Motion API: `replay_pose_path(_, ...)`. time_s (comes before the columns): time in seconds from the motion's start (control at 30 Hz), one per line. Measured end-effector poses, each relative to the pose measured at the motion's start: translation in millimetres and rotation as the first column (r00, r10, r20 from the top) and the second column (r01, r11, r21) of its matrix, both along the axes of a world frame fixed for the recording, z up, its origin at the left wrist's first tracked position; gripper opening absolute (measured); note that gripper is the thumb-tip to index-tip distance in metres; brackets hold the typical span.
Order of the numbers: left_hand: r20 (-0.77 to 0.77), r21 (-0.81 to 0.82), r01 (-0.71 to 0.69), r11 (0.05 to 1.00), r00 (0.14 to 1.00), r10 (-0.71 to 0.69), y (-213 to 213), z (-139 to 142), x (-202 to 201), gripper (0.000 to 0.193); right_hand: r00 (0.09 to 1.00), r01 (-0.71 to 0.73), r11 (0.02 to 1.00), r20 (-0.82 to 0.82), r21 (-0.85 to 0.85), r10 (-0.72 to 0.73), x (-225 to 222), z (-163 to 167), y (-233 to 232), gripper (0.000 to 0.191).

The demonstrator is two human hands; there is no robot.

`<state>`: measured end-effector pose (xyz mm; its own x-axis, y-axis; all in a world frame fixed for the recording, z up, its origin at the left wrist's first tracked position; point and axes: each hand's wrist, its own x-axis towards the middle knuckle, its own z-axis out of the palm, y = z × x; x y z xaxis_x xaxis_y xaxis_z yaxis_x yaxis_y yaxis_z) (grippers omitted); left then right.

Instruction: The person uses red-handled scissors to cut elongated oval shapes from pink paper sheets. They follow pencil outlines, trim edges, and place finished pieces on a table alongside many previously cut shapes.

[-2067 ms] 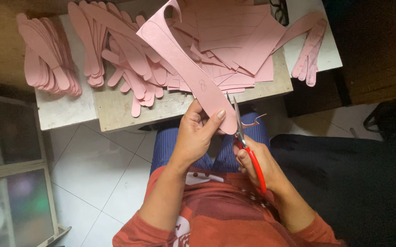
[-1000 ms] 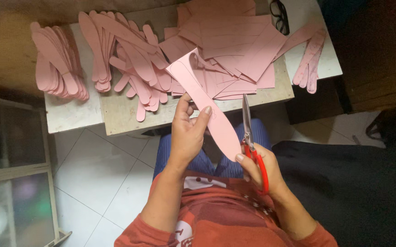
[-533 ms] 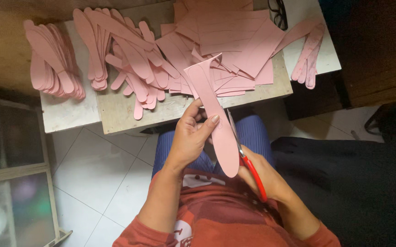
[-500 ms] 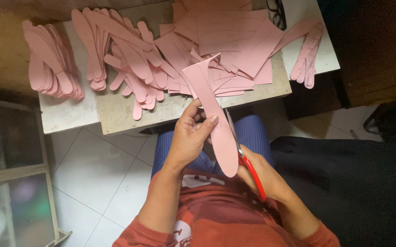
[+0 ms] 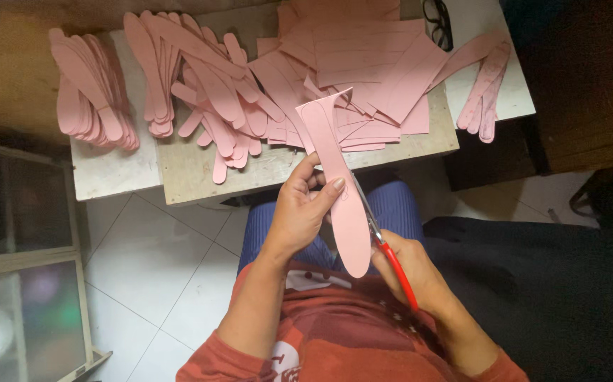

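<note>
Pink foam strip (image 5: 340, 191) sits pinched in the left hand (image 5: 299, 212); the right hand (image 5: 409, 272) grips red scissors (image 5: 384, 247) closed. Best to cut slowly along the outline.

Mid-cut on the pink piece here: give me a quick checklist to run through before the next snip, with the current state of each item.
1. Left hand grips the pink piece: ok.
2. Right hand holds the red-handled scissors: ok.
3. Blades against the piece's right edge: ok.
4. Left fingers off the blade side: ok.
5. Blades on the traced outline: cannot tell.
6. Cut shapes piled on the table, away from the hands: ok.
</note>
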<state>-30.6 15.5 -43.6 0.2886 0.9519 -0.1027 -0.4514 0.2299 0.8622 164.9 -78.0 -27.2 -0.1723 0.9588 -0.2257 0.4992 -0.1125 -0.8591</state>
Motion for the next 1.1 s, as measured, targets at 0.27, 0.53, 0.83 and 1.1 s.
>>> replay_pose_path(0.27, -0.053, 0.0, -0.025, 1.0, 0.998, 0.025, 4.4, -4.0, -0.6, 0.048, 0.998, 0.06, 0.997, -0.013, 0.052, -0.059, -1.9, -7.9, -2.1, 0.015)
replay_pose_path(0.53, -0.152, 0.036, -0.089, 0.995, 0.984, 0.093, -1.2, 1.6, -1.0, 0.052, 0.998, 0.009, 0.999, -0.058, -0.043, -0.012, -5.7, 1.6, 6.6, 0.022)
replay_pose_path(0.83, -0.041, 0.02, 0.005, 1.0, 0.999, -0.004, -16.2, -1.3, 14.4, 0.048, 0.969, -0.063, 0.996, -0.235, 0.066, 0.076, -7.8, 15.3, 18.9, 0.05)
replay_pose_path(1.1, -0.05, 0.016, -0.02, 1.0, 0.999, 0.02, -9.0, -9.6, 14.6, 0.052, 0.997, 0.032, 0.998, -0.075, 0.051, -0.028, -10.6, 12.8, 15.3, 0.032)
